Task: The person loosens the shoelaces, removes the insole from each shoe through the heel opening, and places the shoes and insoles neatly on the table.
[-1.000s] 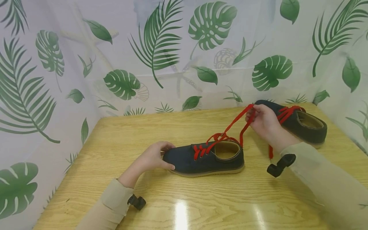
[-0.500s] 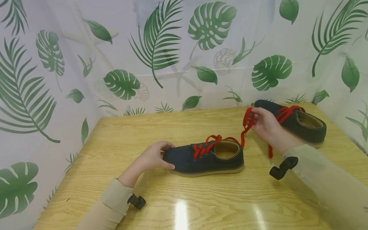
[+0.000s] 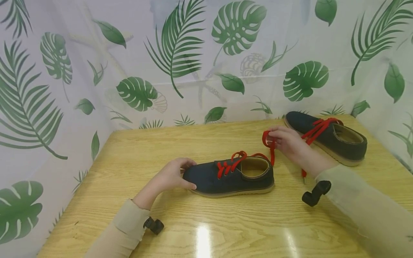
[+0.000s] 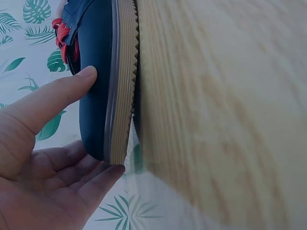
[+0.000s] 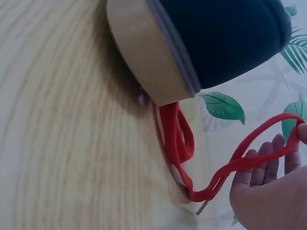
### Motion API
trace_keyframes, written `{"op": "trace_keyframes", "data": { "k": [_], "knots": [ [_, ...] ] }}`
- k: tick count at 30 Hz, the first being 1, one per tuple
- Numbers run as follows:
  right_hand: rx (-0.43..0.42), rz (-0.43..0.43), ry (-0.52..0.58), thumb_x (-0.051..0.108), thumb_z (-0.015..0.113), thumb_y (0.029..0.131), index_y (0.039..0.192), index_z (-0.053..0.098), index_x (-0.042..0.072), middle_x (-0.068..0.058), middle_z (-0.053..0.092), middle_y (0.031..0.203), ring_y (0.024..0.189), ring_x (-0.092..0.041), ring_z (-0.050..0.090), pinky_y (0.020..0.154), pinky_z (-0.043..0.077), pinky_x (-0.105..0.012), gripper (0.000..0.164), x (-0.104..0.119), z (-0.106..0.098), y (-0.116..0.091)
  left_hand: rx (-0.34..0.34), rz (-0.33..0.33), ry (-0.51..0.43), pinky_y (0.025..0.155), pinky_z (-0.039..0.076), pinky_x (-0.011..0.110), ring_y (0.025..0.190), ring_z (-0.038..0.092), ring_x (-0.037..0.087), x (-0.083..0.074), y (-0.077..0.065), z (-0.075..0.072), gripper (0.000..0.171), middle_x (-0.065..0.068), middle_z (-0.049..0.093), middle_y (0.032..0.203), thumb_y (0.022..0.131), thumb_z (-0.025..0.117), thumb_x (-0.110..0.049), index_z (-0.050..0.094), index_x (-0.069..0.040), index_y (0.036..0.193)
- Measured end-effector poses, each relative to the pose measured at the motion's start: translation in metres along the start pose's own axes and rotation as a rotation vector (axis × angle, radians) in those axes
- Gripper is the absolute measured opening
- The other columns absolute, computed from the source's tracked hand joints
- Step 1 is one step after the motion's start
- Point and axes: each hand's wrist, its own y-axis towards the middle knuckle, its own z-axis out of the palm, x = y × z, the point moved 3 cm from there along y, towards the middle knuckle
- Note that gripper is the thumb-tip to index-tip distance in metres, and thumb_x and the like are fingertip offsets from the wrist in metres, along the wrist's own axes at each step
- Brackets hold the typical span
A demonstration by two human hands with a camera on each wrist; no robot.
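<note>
A dark blue shoe (image 3: 206,179) with red lacing stands on the table, its toe to the left. My left hand (image 3: 170,175) holds it at the toe; the left wrist view shows the thumb on the upper and fingers round the tip of the sole (image 4: 122,96). My right hand (image 3: 288,143), beyond the heel, pinches a red shoelace (image 5: 264,127) that hangs in a loop from the fingers. More of that lace trails behind the shoe, with a metal tip (image 5: 202,207) showing. A small loop of lace (image 3: 238,154) stands up above the tongue.
A second dark blue shoe (image 3: 350,145) with red laces (image 3: 322,125) lies at the back right, behind my right forearm. One lace end hangs beside that wrist. The wooden table (image 3: 155,143) meets a leaf-patterned cloth (image 3: 193,96) at the back and sides.
My right hand has moved left and a little down, toward the near shoe's heel. The lace strand stretched from the shoe's top to the hand has come free and now loops at the fingers.
</note>
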Motion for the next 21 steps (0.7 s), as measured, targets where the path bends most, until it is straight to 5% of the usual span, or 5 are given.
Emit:
{"op": "trace_keyframes", "data": {
  "k": [8, 21],
  "knots": [
    [0.051, 0.003, -0.091, 0.002, 0.047, 0.109, 0.096, 0.078, 0.02, 0.009, 0.074, 0.099, 0.093, -0.005, 0.07, 0.09, 0.059, -0.018, 0.039, -0.005, 0.003, -0.002, 0.0, 0.002, 0.002, 0.115, 0.052, 0.05, 0.129, 0.063, 0.036, 0.001, 0.001, 0.0, 0.065, 0.017, 0.067, 0.136, 0.08, 0.093, -0.007, 0.064, -0.002, 0.138],
    [0.141, -0.028, -0.037, 0.001, 0.044, 0.11, 0.1, 0.078, 0.014, 0.003, 0.078, 0.1, 0.094, -0.009, 0.075, 0.09, 0.062, -0.021, 0.037, 0.002, 0.016, -0.011, 0.002, -0.001, 0.003, 0.115, 0.052, 0.05, 0.128, 0.063, 0.036, -0.001, 0.0, -0.001, 0.064, 0.017, 0.067, 0.134, 0.08, 0.093, -0.007, 0.065, -0.003, 0.137]
  ]
}}
